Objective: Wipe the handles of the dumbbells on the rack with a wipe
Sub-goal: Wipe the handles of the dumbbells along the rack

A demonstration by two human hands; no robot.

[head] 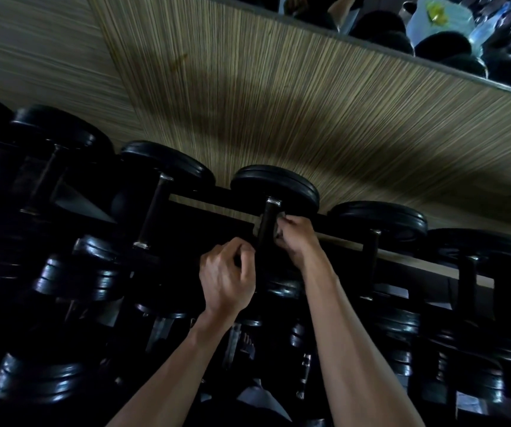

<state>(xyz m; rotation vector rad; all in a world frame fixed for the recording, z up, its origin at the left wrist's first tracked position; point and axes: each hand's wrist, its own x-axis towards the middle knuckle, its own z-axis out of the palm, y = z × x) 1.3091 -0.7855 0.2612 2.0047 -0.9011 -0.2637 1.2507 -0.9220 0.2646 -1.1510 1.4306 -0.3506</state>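
Observation:
Black dumbbells lie in rows on a dark rack (417, 257). The middle dumbbell of the top row (276, 188) has a dark handle (267, 221) running toward me. My right hand (297, 238) is curled at the handle's right side and pinches a small pale wipe (279, 231) against it. My left hand (226, 278) sits just left of the same handle with its fingers curled; whether they touch the handle or hold anything is hidden in the dark.
Neighbouring dumbbells stand close on both sides, one to the left (155, 208) and one to the right (374, 238). Lower tiers hold several more dumbbells (78, 272). A striped wood-grain wall panel (279, 103) rises behind the rack, with a mirror (433, 32) above it.

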